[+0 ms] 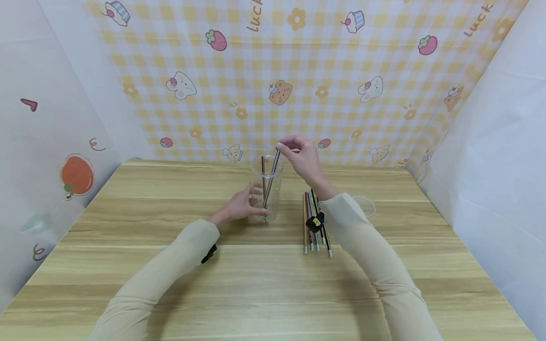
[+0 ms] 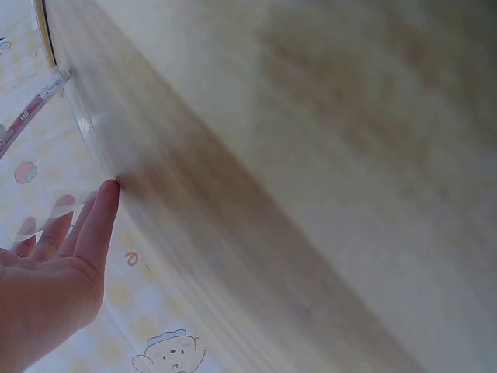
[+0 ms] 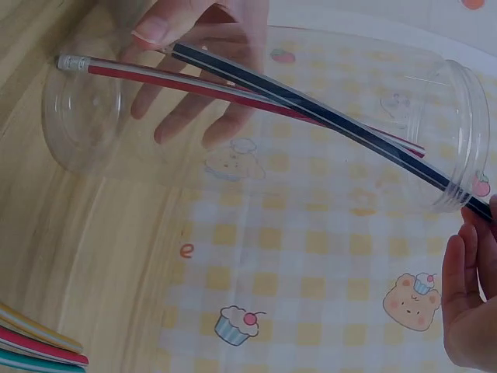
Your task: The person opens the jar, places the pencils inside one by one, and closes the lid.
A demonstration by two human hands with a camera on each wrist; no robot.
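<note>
Clear jar (image 1: 273, 199) gripped by left hand (image 1: 241, 206); right hand (image 1: 304, 158) pinches dark pencil (image 3: 365, 138); loose pencils (image 1: 310, 239) partly hidden.

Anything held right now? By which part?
Right hand pinches the dark pencil by its upper end, above the clear jar; left hand holds the jar around its lower side.

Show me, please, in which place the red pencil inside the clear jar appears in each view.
Head: the red pencil, near the centre.
Left wrist: the red pencil, upper left edge, eraser end visible.
Right wrist: the red pencil, slanting across the upper half, crossing the black pencil.
Shared landmark: the left hand.
</note>
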